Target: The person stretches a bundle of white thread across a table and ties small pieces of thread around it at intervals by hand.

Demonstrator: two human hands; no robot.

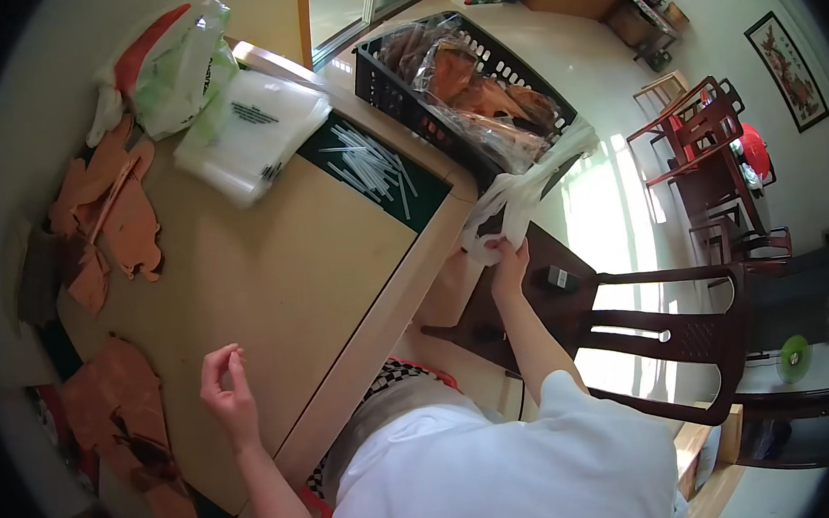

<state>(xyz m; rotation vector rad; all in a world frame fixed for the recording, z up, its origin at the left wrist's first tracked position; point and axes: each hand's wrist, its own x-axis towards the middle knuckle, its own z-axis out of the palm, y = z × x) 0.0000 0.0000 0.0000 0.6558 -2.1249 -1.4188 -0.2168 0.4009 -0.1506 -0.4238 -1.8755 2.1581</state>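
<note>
My right hand (509,263) is stretched out past the table's edge, its fingers closed on a white plastic bag (526,187). The bag trails up along the side of a black plastic basket (376,85). Above the bare tabletop, my left hand (227,393) has its fingers curled in towards the thumb, and nothing shows in them. Orange-brown flat cut pieces (114,404) lie at the table's left side, close to that hand. More orange-brown pieces (129,223) lie farther up the same side.
A stack of clear plastic bags (247,136) lies on the table (269,261), beside a green-and-white printed bag (182,87). Thin translucent sticks (368,165) are scattered on a dark green patch. Wrapped brown items (479,88) fill the basket. A dark wooden chair (732,331) stands at right.
</note>
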